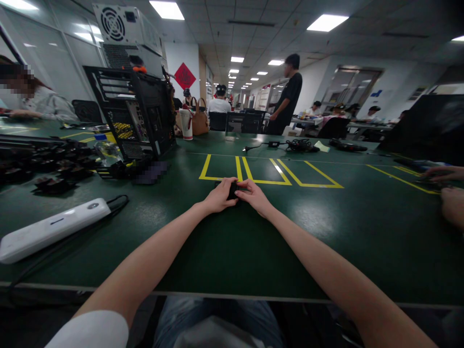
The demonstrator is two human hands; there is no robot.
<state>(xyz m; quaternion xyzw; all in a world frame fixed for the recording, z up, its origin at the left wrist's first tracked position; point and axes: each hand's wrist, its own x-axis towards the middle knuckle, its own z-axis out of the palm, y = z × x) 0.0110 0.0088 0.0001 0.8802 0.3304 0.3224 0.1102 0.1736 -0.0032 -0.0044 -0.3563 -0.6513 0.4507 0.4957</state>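
Observation:
A small black part (232, 191) is held between both hands, just above or on the green table. Its exact kind cannot be made out, as the fingers cover most of it. My left hand (219, 197) is closed around its left side. From the right, my right hand (254, 197) pinches at its edge with thumb and fingers. Both hands are close to the yellow tape outlines (253, 181) on the table top, near their front line.
On the left lie a white power strip (54, 229) with a black cord and several black parts (54, 184). An open computer case (136, 111) stands behind them, near a white cup (186, 124). Black cables (300, 145) lie at the back. Another person's hands (451, 193) are at far right.

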